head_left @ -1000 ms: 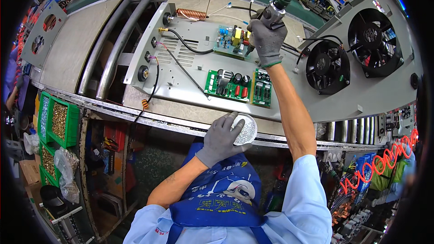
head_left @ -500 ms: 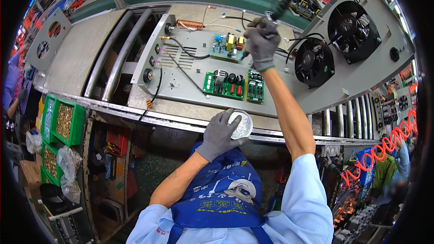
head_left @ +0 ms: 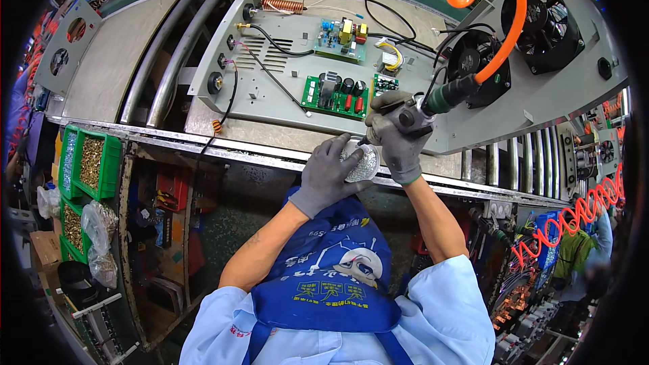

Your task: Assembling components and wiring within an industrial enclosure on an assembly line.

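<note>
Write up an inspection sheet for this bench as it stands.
Surface: grey metal chassis lies on the roller conveyor.
Job's things: air screwdriver; small round dish of shiny bits; two green circuit boards.
Clutter: green bins of screws at the left.
Grippers: left hand, gloved, holds the dish; right hand, gloved, grips the screwdriver, tip at the dish.
Cables: orange coiled hose on the tool; black wires across the chassis.
Surroundings: fan panel at the right.
</note>
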